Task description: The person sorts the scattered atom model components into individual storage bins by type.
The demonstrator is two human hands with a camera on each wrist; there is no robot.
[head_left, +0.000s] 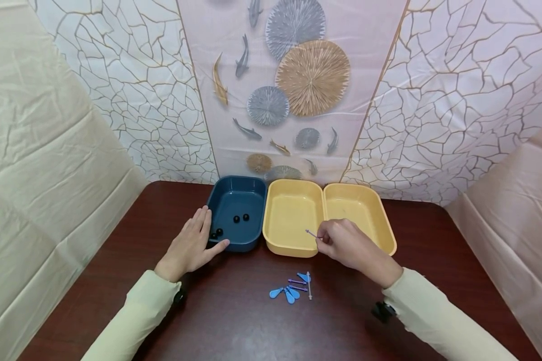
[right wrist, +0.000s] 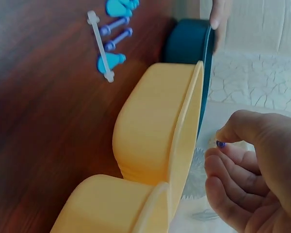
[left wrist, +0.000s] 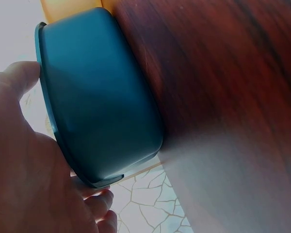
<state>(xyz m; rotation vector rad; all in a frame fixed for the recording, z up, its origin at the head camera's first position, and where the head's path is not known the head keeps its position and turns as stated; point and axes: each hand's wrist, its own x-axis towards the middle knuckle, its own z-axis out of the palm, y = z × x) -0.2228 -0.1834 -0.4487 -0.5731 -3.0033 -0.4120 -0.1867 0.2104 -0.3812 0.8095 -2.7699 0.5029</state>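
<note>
My right hand [head_left: 345, 241] pinches a small purple rod [head_left: 312, 233] between thumb and forefinger, above the front of the middle yellow bin [head_left: 293, 250]. In the right wrist view only the rod's dark purple end [right wrist: 220, 144] shows at the fingertips. My left hand [head_left: 190, 246] rests at the near left corner of the dark blue bin [head_left: 237, 247], fingers laid straight along its left side and thumb at the front rim. Several black balls [head_left: 246, 217] lie inside this bin, two of them by the thumb.
In front of the bins lie more purple rods [head_left: 297, 288], several blue teardrop-shaped pieces [head_left: 276, 293] and a whitish rod [head_left: 309, 288]. A second yellow bin [head_left: 390, 235] stands at the right, beside the middle one. Behind the dark wooden table [head_left: 253, 326] hangs a patterned cloth [head_left: 235, 145].
</note>
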